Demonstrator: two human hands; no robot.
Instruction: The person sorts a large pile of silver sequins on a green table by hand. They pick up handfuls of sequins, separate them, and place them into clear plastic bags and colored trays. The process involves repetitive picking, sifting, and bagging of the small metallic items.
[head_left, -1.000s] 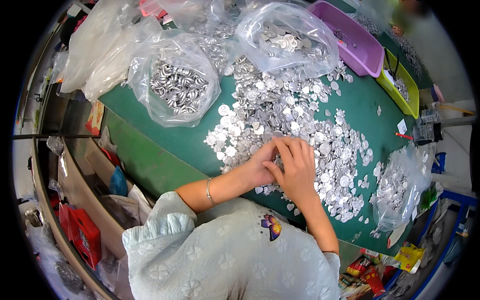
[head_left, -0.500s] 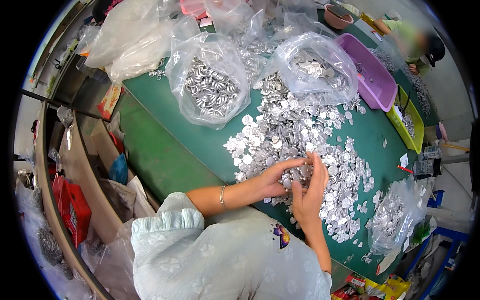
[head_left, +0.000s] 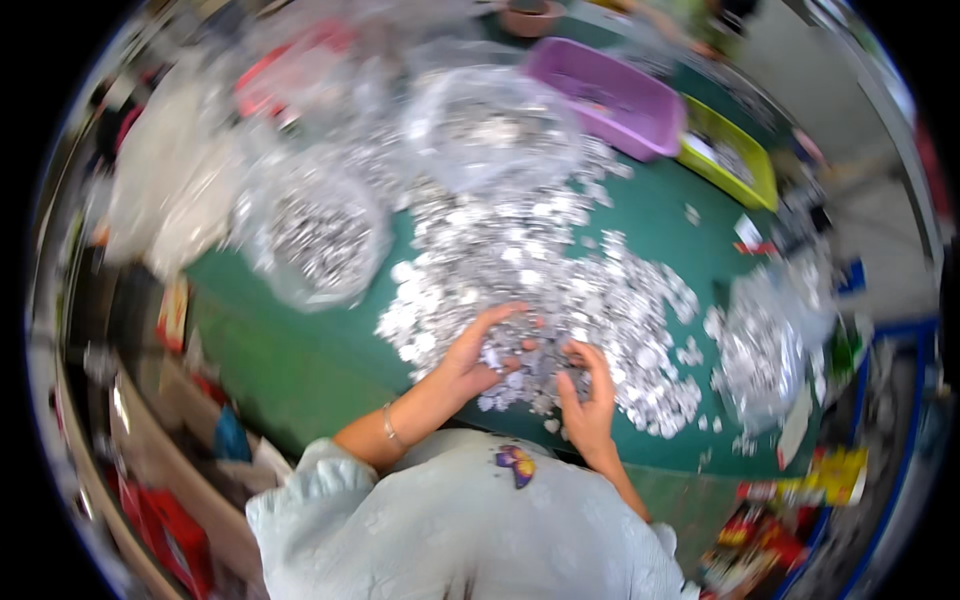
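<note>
Head cam: kinda blurry; clock hours read from the middle of the view.
Silver pieces: a big loose pile of small flat metal bits (head_left: pixel 480 235) on the green table (head_left: pixel 290 350), running from 12 down past the middle.
Left hand: (head_left: pixel 470 355) at the pile's 6 o'clock side, fingers curved, well parted from the thumb; can't tell if any bits are in there.
Right hand: (head_left: pixel 590 395) just beside it, toward 4, thumb and fingers apart too, same blur problem.
Clear bags: one at 10 (head_left: pixel 320 235), one at 12 (head_left: pixel 490 130), one at 3 (head_left: pixel 765 340), all with silver bits.
Bins: purple one (head_left: pixel 610 95) at 1, lime one (head_left: pixel 762 188) at 2.
</note>
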